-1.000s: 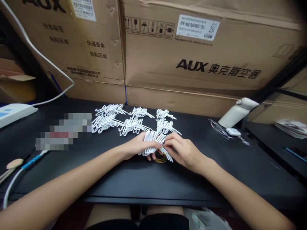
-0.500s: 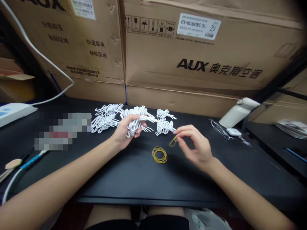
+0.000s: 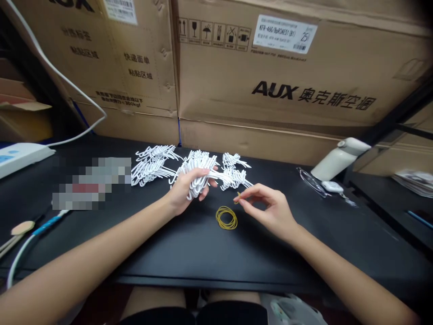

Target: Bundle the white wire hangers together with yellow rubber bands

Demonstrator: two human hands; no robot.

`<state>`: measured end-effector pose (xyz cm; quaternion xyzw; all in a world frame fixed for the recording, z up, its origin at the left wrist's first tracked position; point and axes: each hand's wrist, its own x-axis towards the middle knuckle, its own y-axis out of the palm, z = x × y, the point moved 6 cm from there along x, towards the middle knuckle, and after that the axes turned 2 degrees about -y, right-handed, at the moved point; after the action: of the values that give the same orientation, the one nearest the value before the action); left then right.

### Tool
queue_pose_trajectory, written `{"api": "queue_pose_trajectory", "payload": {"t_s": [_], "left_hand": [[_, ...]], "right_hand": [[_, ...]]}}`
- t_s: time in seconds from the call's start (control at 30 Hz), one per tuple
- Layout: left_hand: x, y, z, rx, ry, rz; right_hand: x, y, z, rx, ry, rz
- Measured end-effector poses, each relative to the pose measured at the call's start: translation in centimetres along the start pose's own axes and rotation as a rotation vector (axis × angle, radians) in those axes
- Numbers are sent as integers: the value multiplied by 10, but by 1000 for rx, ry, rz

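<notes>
My left hand [image 3: 184, 189] is wrapped round a bundle of white hooks [image 3: 199, 178], their bent ends toward me and their straight shanks pointing right. Between thumb and fingertips, my right hand [image 3: 270, 205] pinches a yellow rubber band [image 3: 237, 198], just right of the bundle and a little lower. A loose coil of yellow rubber bands [image 3: 226, 218] lies on the black table [image 3: 209, 257] below the two hands. More white hooks lie in piles behind: one group on the left [image 3: 152, 164], another on the right [image 3: 235, 169], and some partly hidden behind my left hand.
Large cardboard boxes [image 3: 270, 67] stand along the back. To the right are a white bottle [image 3: 338, 158], glasses [image 3: 313, 183] and a small white case [image 3: 332, 187]. At the left are a power strip [image 3: 25, 158], a white cable [image 3: 23, 248] and a blurred-out object [image 3: 91, 185].
My right hand has moved left with the rubber band, closer to the bundle. My left hand has shifted slightly right and down, still gripping the hooks. The view has shifted a little.
</notes>
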<state>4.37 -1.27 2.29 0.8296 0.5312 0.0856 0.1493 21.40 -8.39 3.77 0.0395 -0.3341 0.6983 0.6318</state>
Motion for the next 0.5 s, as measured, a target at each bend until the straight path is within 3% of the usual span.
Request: {"api": "queue_pose_trajectory", "payload": {"t_s": [0.3,0.5], "left_hand": [[0,-1,-1,11,15,-13],[0,-2,0,15,12,-18]], "right_hand": [[-1,11,-11,72,148,141],[-6,23,-17,272,291,262]]}}
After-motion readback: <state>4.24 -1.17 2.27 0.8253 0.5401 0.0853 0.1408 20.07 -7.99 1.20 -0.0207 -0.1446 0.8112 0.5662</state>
